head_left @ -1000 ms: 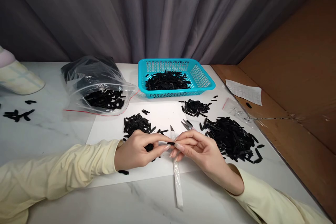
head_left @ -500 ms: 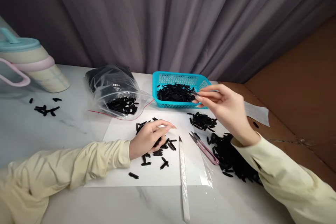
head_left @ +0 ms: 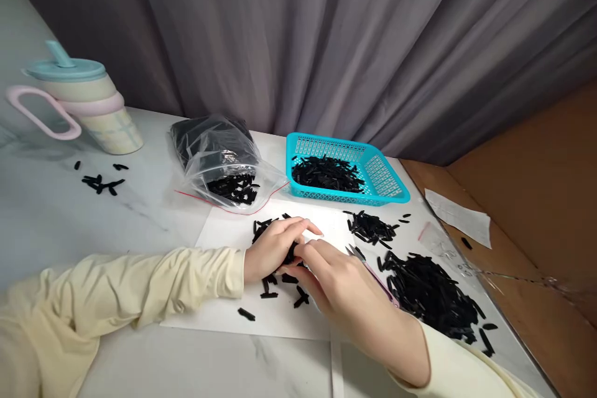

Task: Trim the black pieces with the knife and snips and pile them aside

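My left hand (head_left: pixel 275 250) rests over the white sheet (head_left: pixel 219 317) with its lower fingers curled around small black strips (head_left: pixel 290 254) and its forefinger stretched out. My right hand (head_left: pixel 342 283) meets it from the right, thumb and fingertips closing on the same black strips; how many are held is hidden. More loose strips (head_left: pixel 246 314) lie on the sheet around and under my left hand. Thread snips (head_left: pixel 380 282) lie partly behind my right hand, and a white-wrapped stick (head_left: pixel 336 367) is mostly covered by it.
A blue basket (head_left: pixel 403 193) with many black strips stands at the back, beside an open clear zip bag (head_left: pixel 214 168) of strips. A small pile (head_left: pixel 373 227) and a larger pile (head_left: pixel 433 298) lie to the right. A lidded tumbler (head_left: pixel 114 127) stands at the left.
My right hand has come down and left from the basket's right edge to my left hand. My left hand keeps its place on the sheet. The view has shifted slightly.
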Demonstrator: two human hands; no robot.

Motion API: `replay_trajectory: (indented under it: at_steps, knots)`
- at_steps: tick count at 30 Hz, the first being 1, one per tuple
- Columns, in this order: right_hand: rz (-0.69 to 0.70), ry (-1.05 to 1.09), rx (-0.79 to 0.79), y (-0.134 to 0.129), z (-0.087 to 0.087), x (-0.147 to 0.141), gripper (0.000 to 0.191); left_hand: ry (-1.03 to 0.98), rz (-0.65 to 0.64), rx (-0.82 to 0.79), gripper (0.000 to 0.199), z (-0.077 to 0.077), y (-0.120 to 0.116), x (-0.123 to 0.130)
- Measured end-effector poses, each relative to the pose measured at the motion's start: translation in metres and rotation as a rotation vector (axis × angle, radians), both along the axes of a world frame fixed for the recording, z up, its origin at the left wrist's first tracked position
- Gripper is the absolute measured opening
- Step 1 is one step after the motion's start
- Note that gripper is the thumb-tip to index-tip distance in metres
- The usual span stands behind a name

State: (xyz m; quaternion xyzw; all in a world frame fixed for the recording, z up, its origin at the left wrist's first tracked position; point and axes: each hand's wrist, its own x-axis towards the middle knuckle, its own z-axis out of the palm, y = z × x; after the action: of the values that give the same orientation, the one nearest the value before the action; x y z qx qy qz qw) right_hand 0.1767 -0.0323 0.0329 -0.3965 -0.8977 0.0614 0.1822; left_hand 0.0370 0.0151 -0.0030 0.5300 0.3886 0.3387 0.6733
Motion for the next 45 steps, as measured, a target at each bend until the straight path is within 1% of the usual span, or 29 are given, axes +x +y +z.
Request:
replay_trajectory:
  at_steps: [2, 5, 7, 9, 12, 14, 17, 19, 21, 23, 26, 30, 33, 36, 41, 43, 45]
  knots:
    - [-0.047, 0.083, -0.087, 0.004, -0.006, -0.001, 0.015, -0.002, -0.013, 0.018, 0.032, -0.001, 0.0, 0.001]
    - [-0.099, 0.252, -0.218, 0.012, -0.009, 0.001, 0.016, -0.061, -0.04, -0.033, 0.032, -0.002, 0.0, 0.002]
    - [-0.099, 0.317, -0.228, 0.015, -0.009, 0.004, 0.015, -0.077, -0.054, -0.068, 0.031, -0.003, 0.0, 0.003]
    - [-0.084, 0.35, -0.232, 0.014, -0.009, 0.007, 0.014, -0.049, -0.073, -0.07, 0.033, -0.003, -0.001, 0.002]
    - [-0.103, 0.345, -0.255, 0.007, -0.01, 0.016, 0.015, 0.003, -0.114, -0.05, 0.035, -0.004, -0.003, 0.002]
    - [-0.137, 0.321, -0.222, -0.001, -0.011, 0.024, 0.014, 0.026, -0.137, -0.02, 0.036, -0.003, -0.005, 0.002]
    - [-0.14, 0.293, -0.059, -0.015, -0.016, 0.038, 0.015, 0.079, -0.153, 0.084, 0.035, -0.002, -0.007, 0.003]
    - [-0.108, 0.281, 0.068, -0.024, -0.022, 0.047, 0.026, 0.117, -0.157, 0.162, 0.034, -0.002, -0.009, 0.003]
    - [-0.054, 0.268, 0.146, -0.031, -0.027, 0.054, 0.04, 0.151, -0.166, 0.227, 0.033, -0.002, -0.01, 0.003]
    - [0.022, 0.267, 0.178, -0.033, -0.031, 0.058, 0.049, 0.182, -0.176, 0.283, 0.031, -0.002, -0.011, 0.002]
    - [0.091, 0.296, 0.214, -0.032, -0.032, 0.06, 0.05, 0.214, -0.189, 0.363, 0.026, -0.001, -0.012, 0.001]
    - [0.074, 0.313, 0.253, -0.031, -0.034, 0.062, 0.051, 0.251, -0.197, 0.462, 0.02, 0.0, -0.014, 0.001]
    - [0.025, 0.303, 0.238, -0.034, -0.04, 0.063, 0.055, 0.248, -0.203, 0.512, 0.018, 0.0, -0.014, -0.001]
    - [-0.056, 0.322, 0.205, -0.035, -0.043, 0.061, 0.051, 0.242, -0.202, 0.521, 0.018, -0.001, -0.015, -0.002]
    - [-0.158, 0.401, 0.186, -0.034, -0.038, 0.054, 0.033, 0.25, -0.201, 0.585, 0.018, 0.0, -0.016, -0.002]
    - [-0.201, 0.456, 0.118, -0.034, -0.036, 0.052, 0.028, 0.264, -0.195, 0.61, 0.018, 0.001, -0.016, -0.002]
    - [-0.232, 0.553, -0.016, -0.035, -0.036, 0.051, 0.022, 0.267, -0.189, 0.629, 0.018, 0.002, -0.017, -0.002]
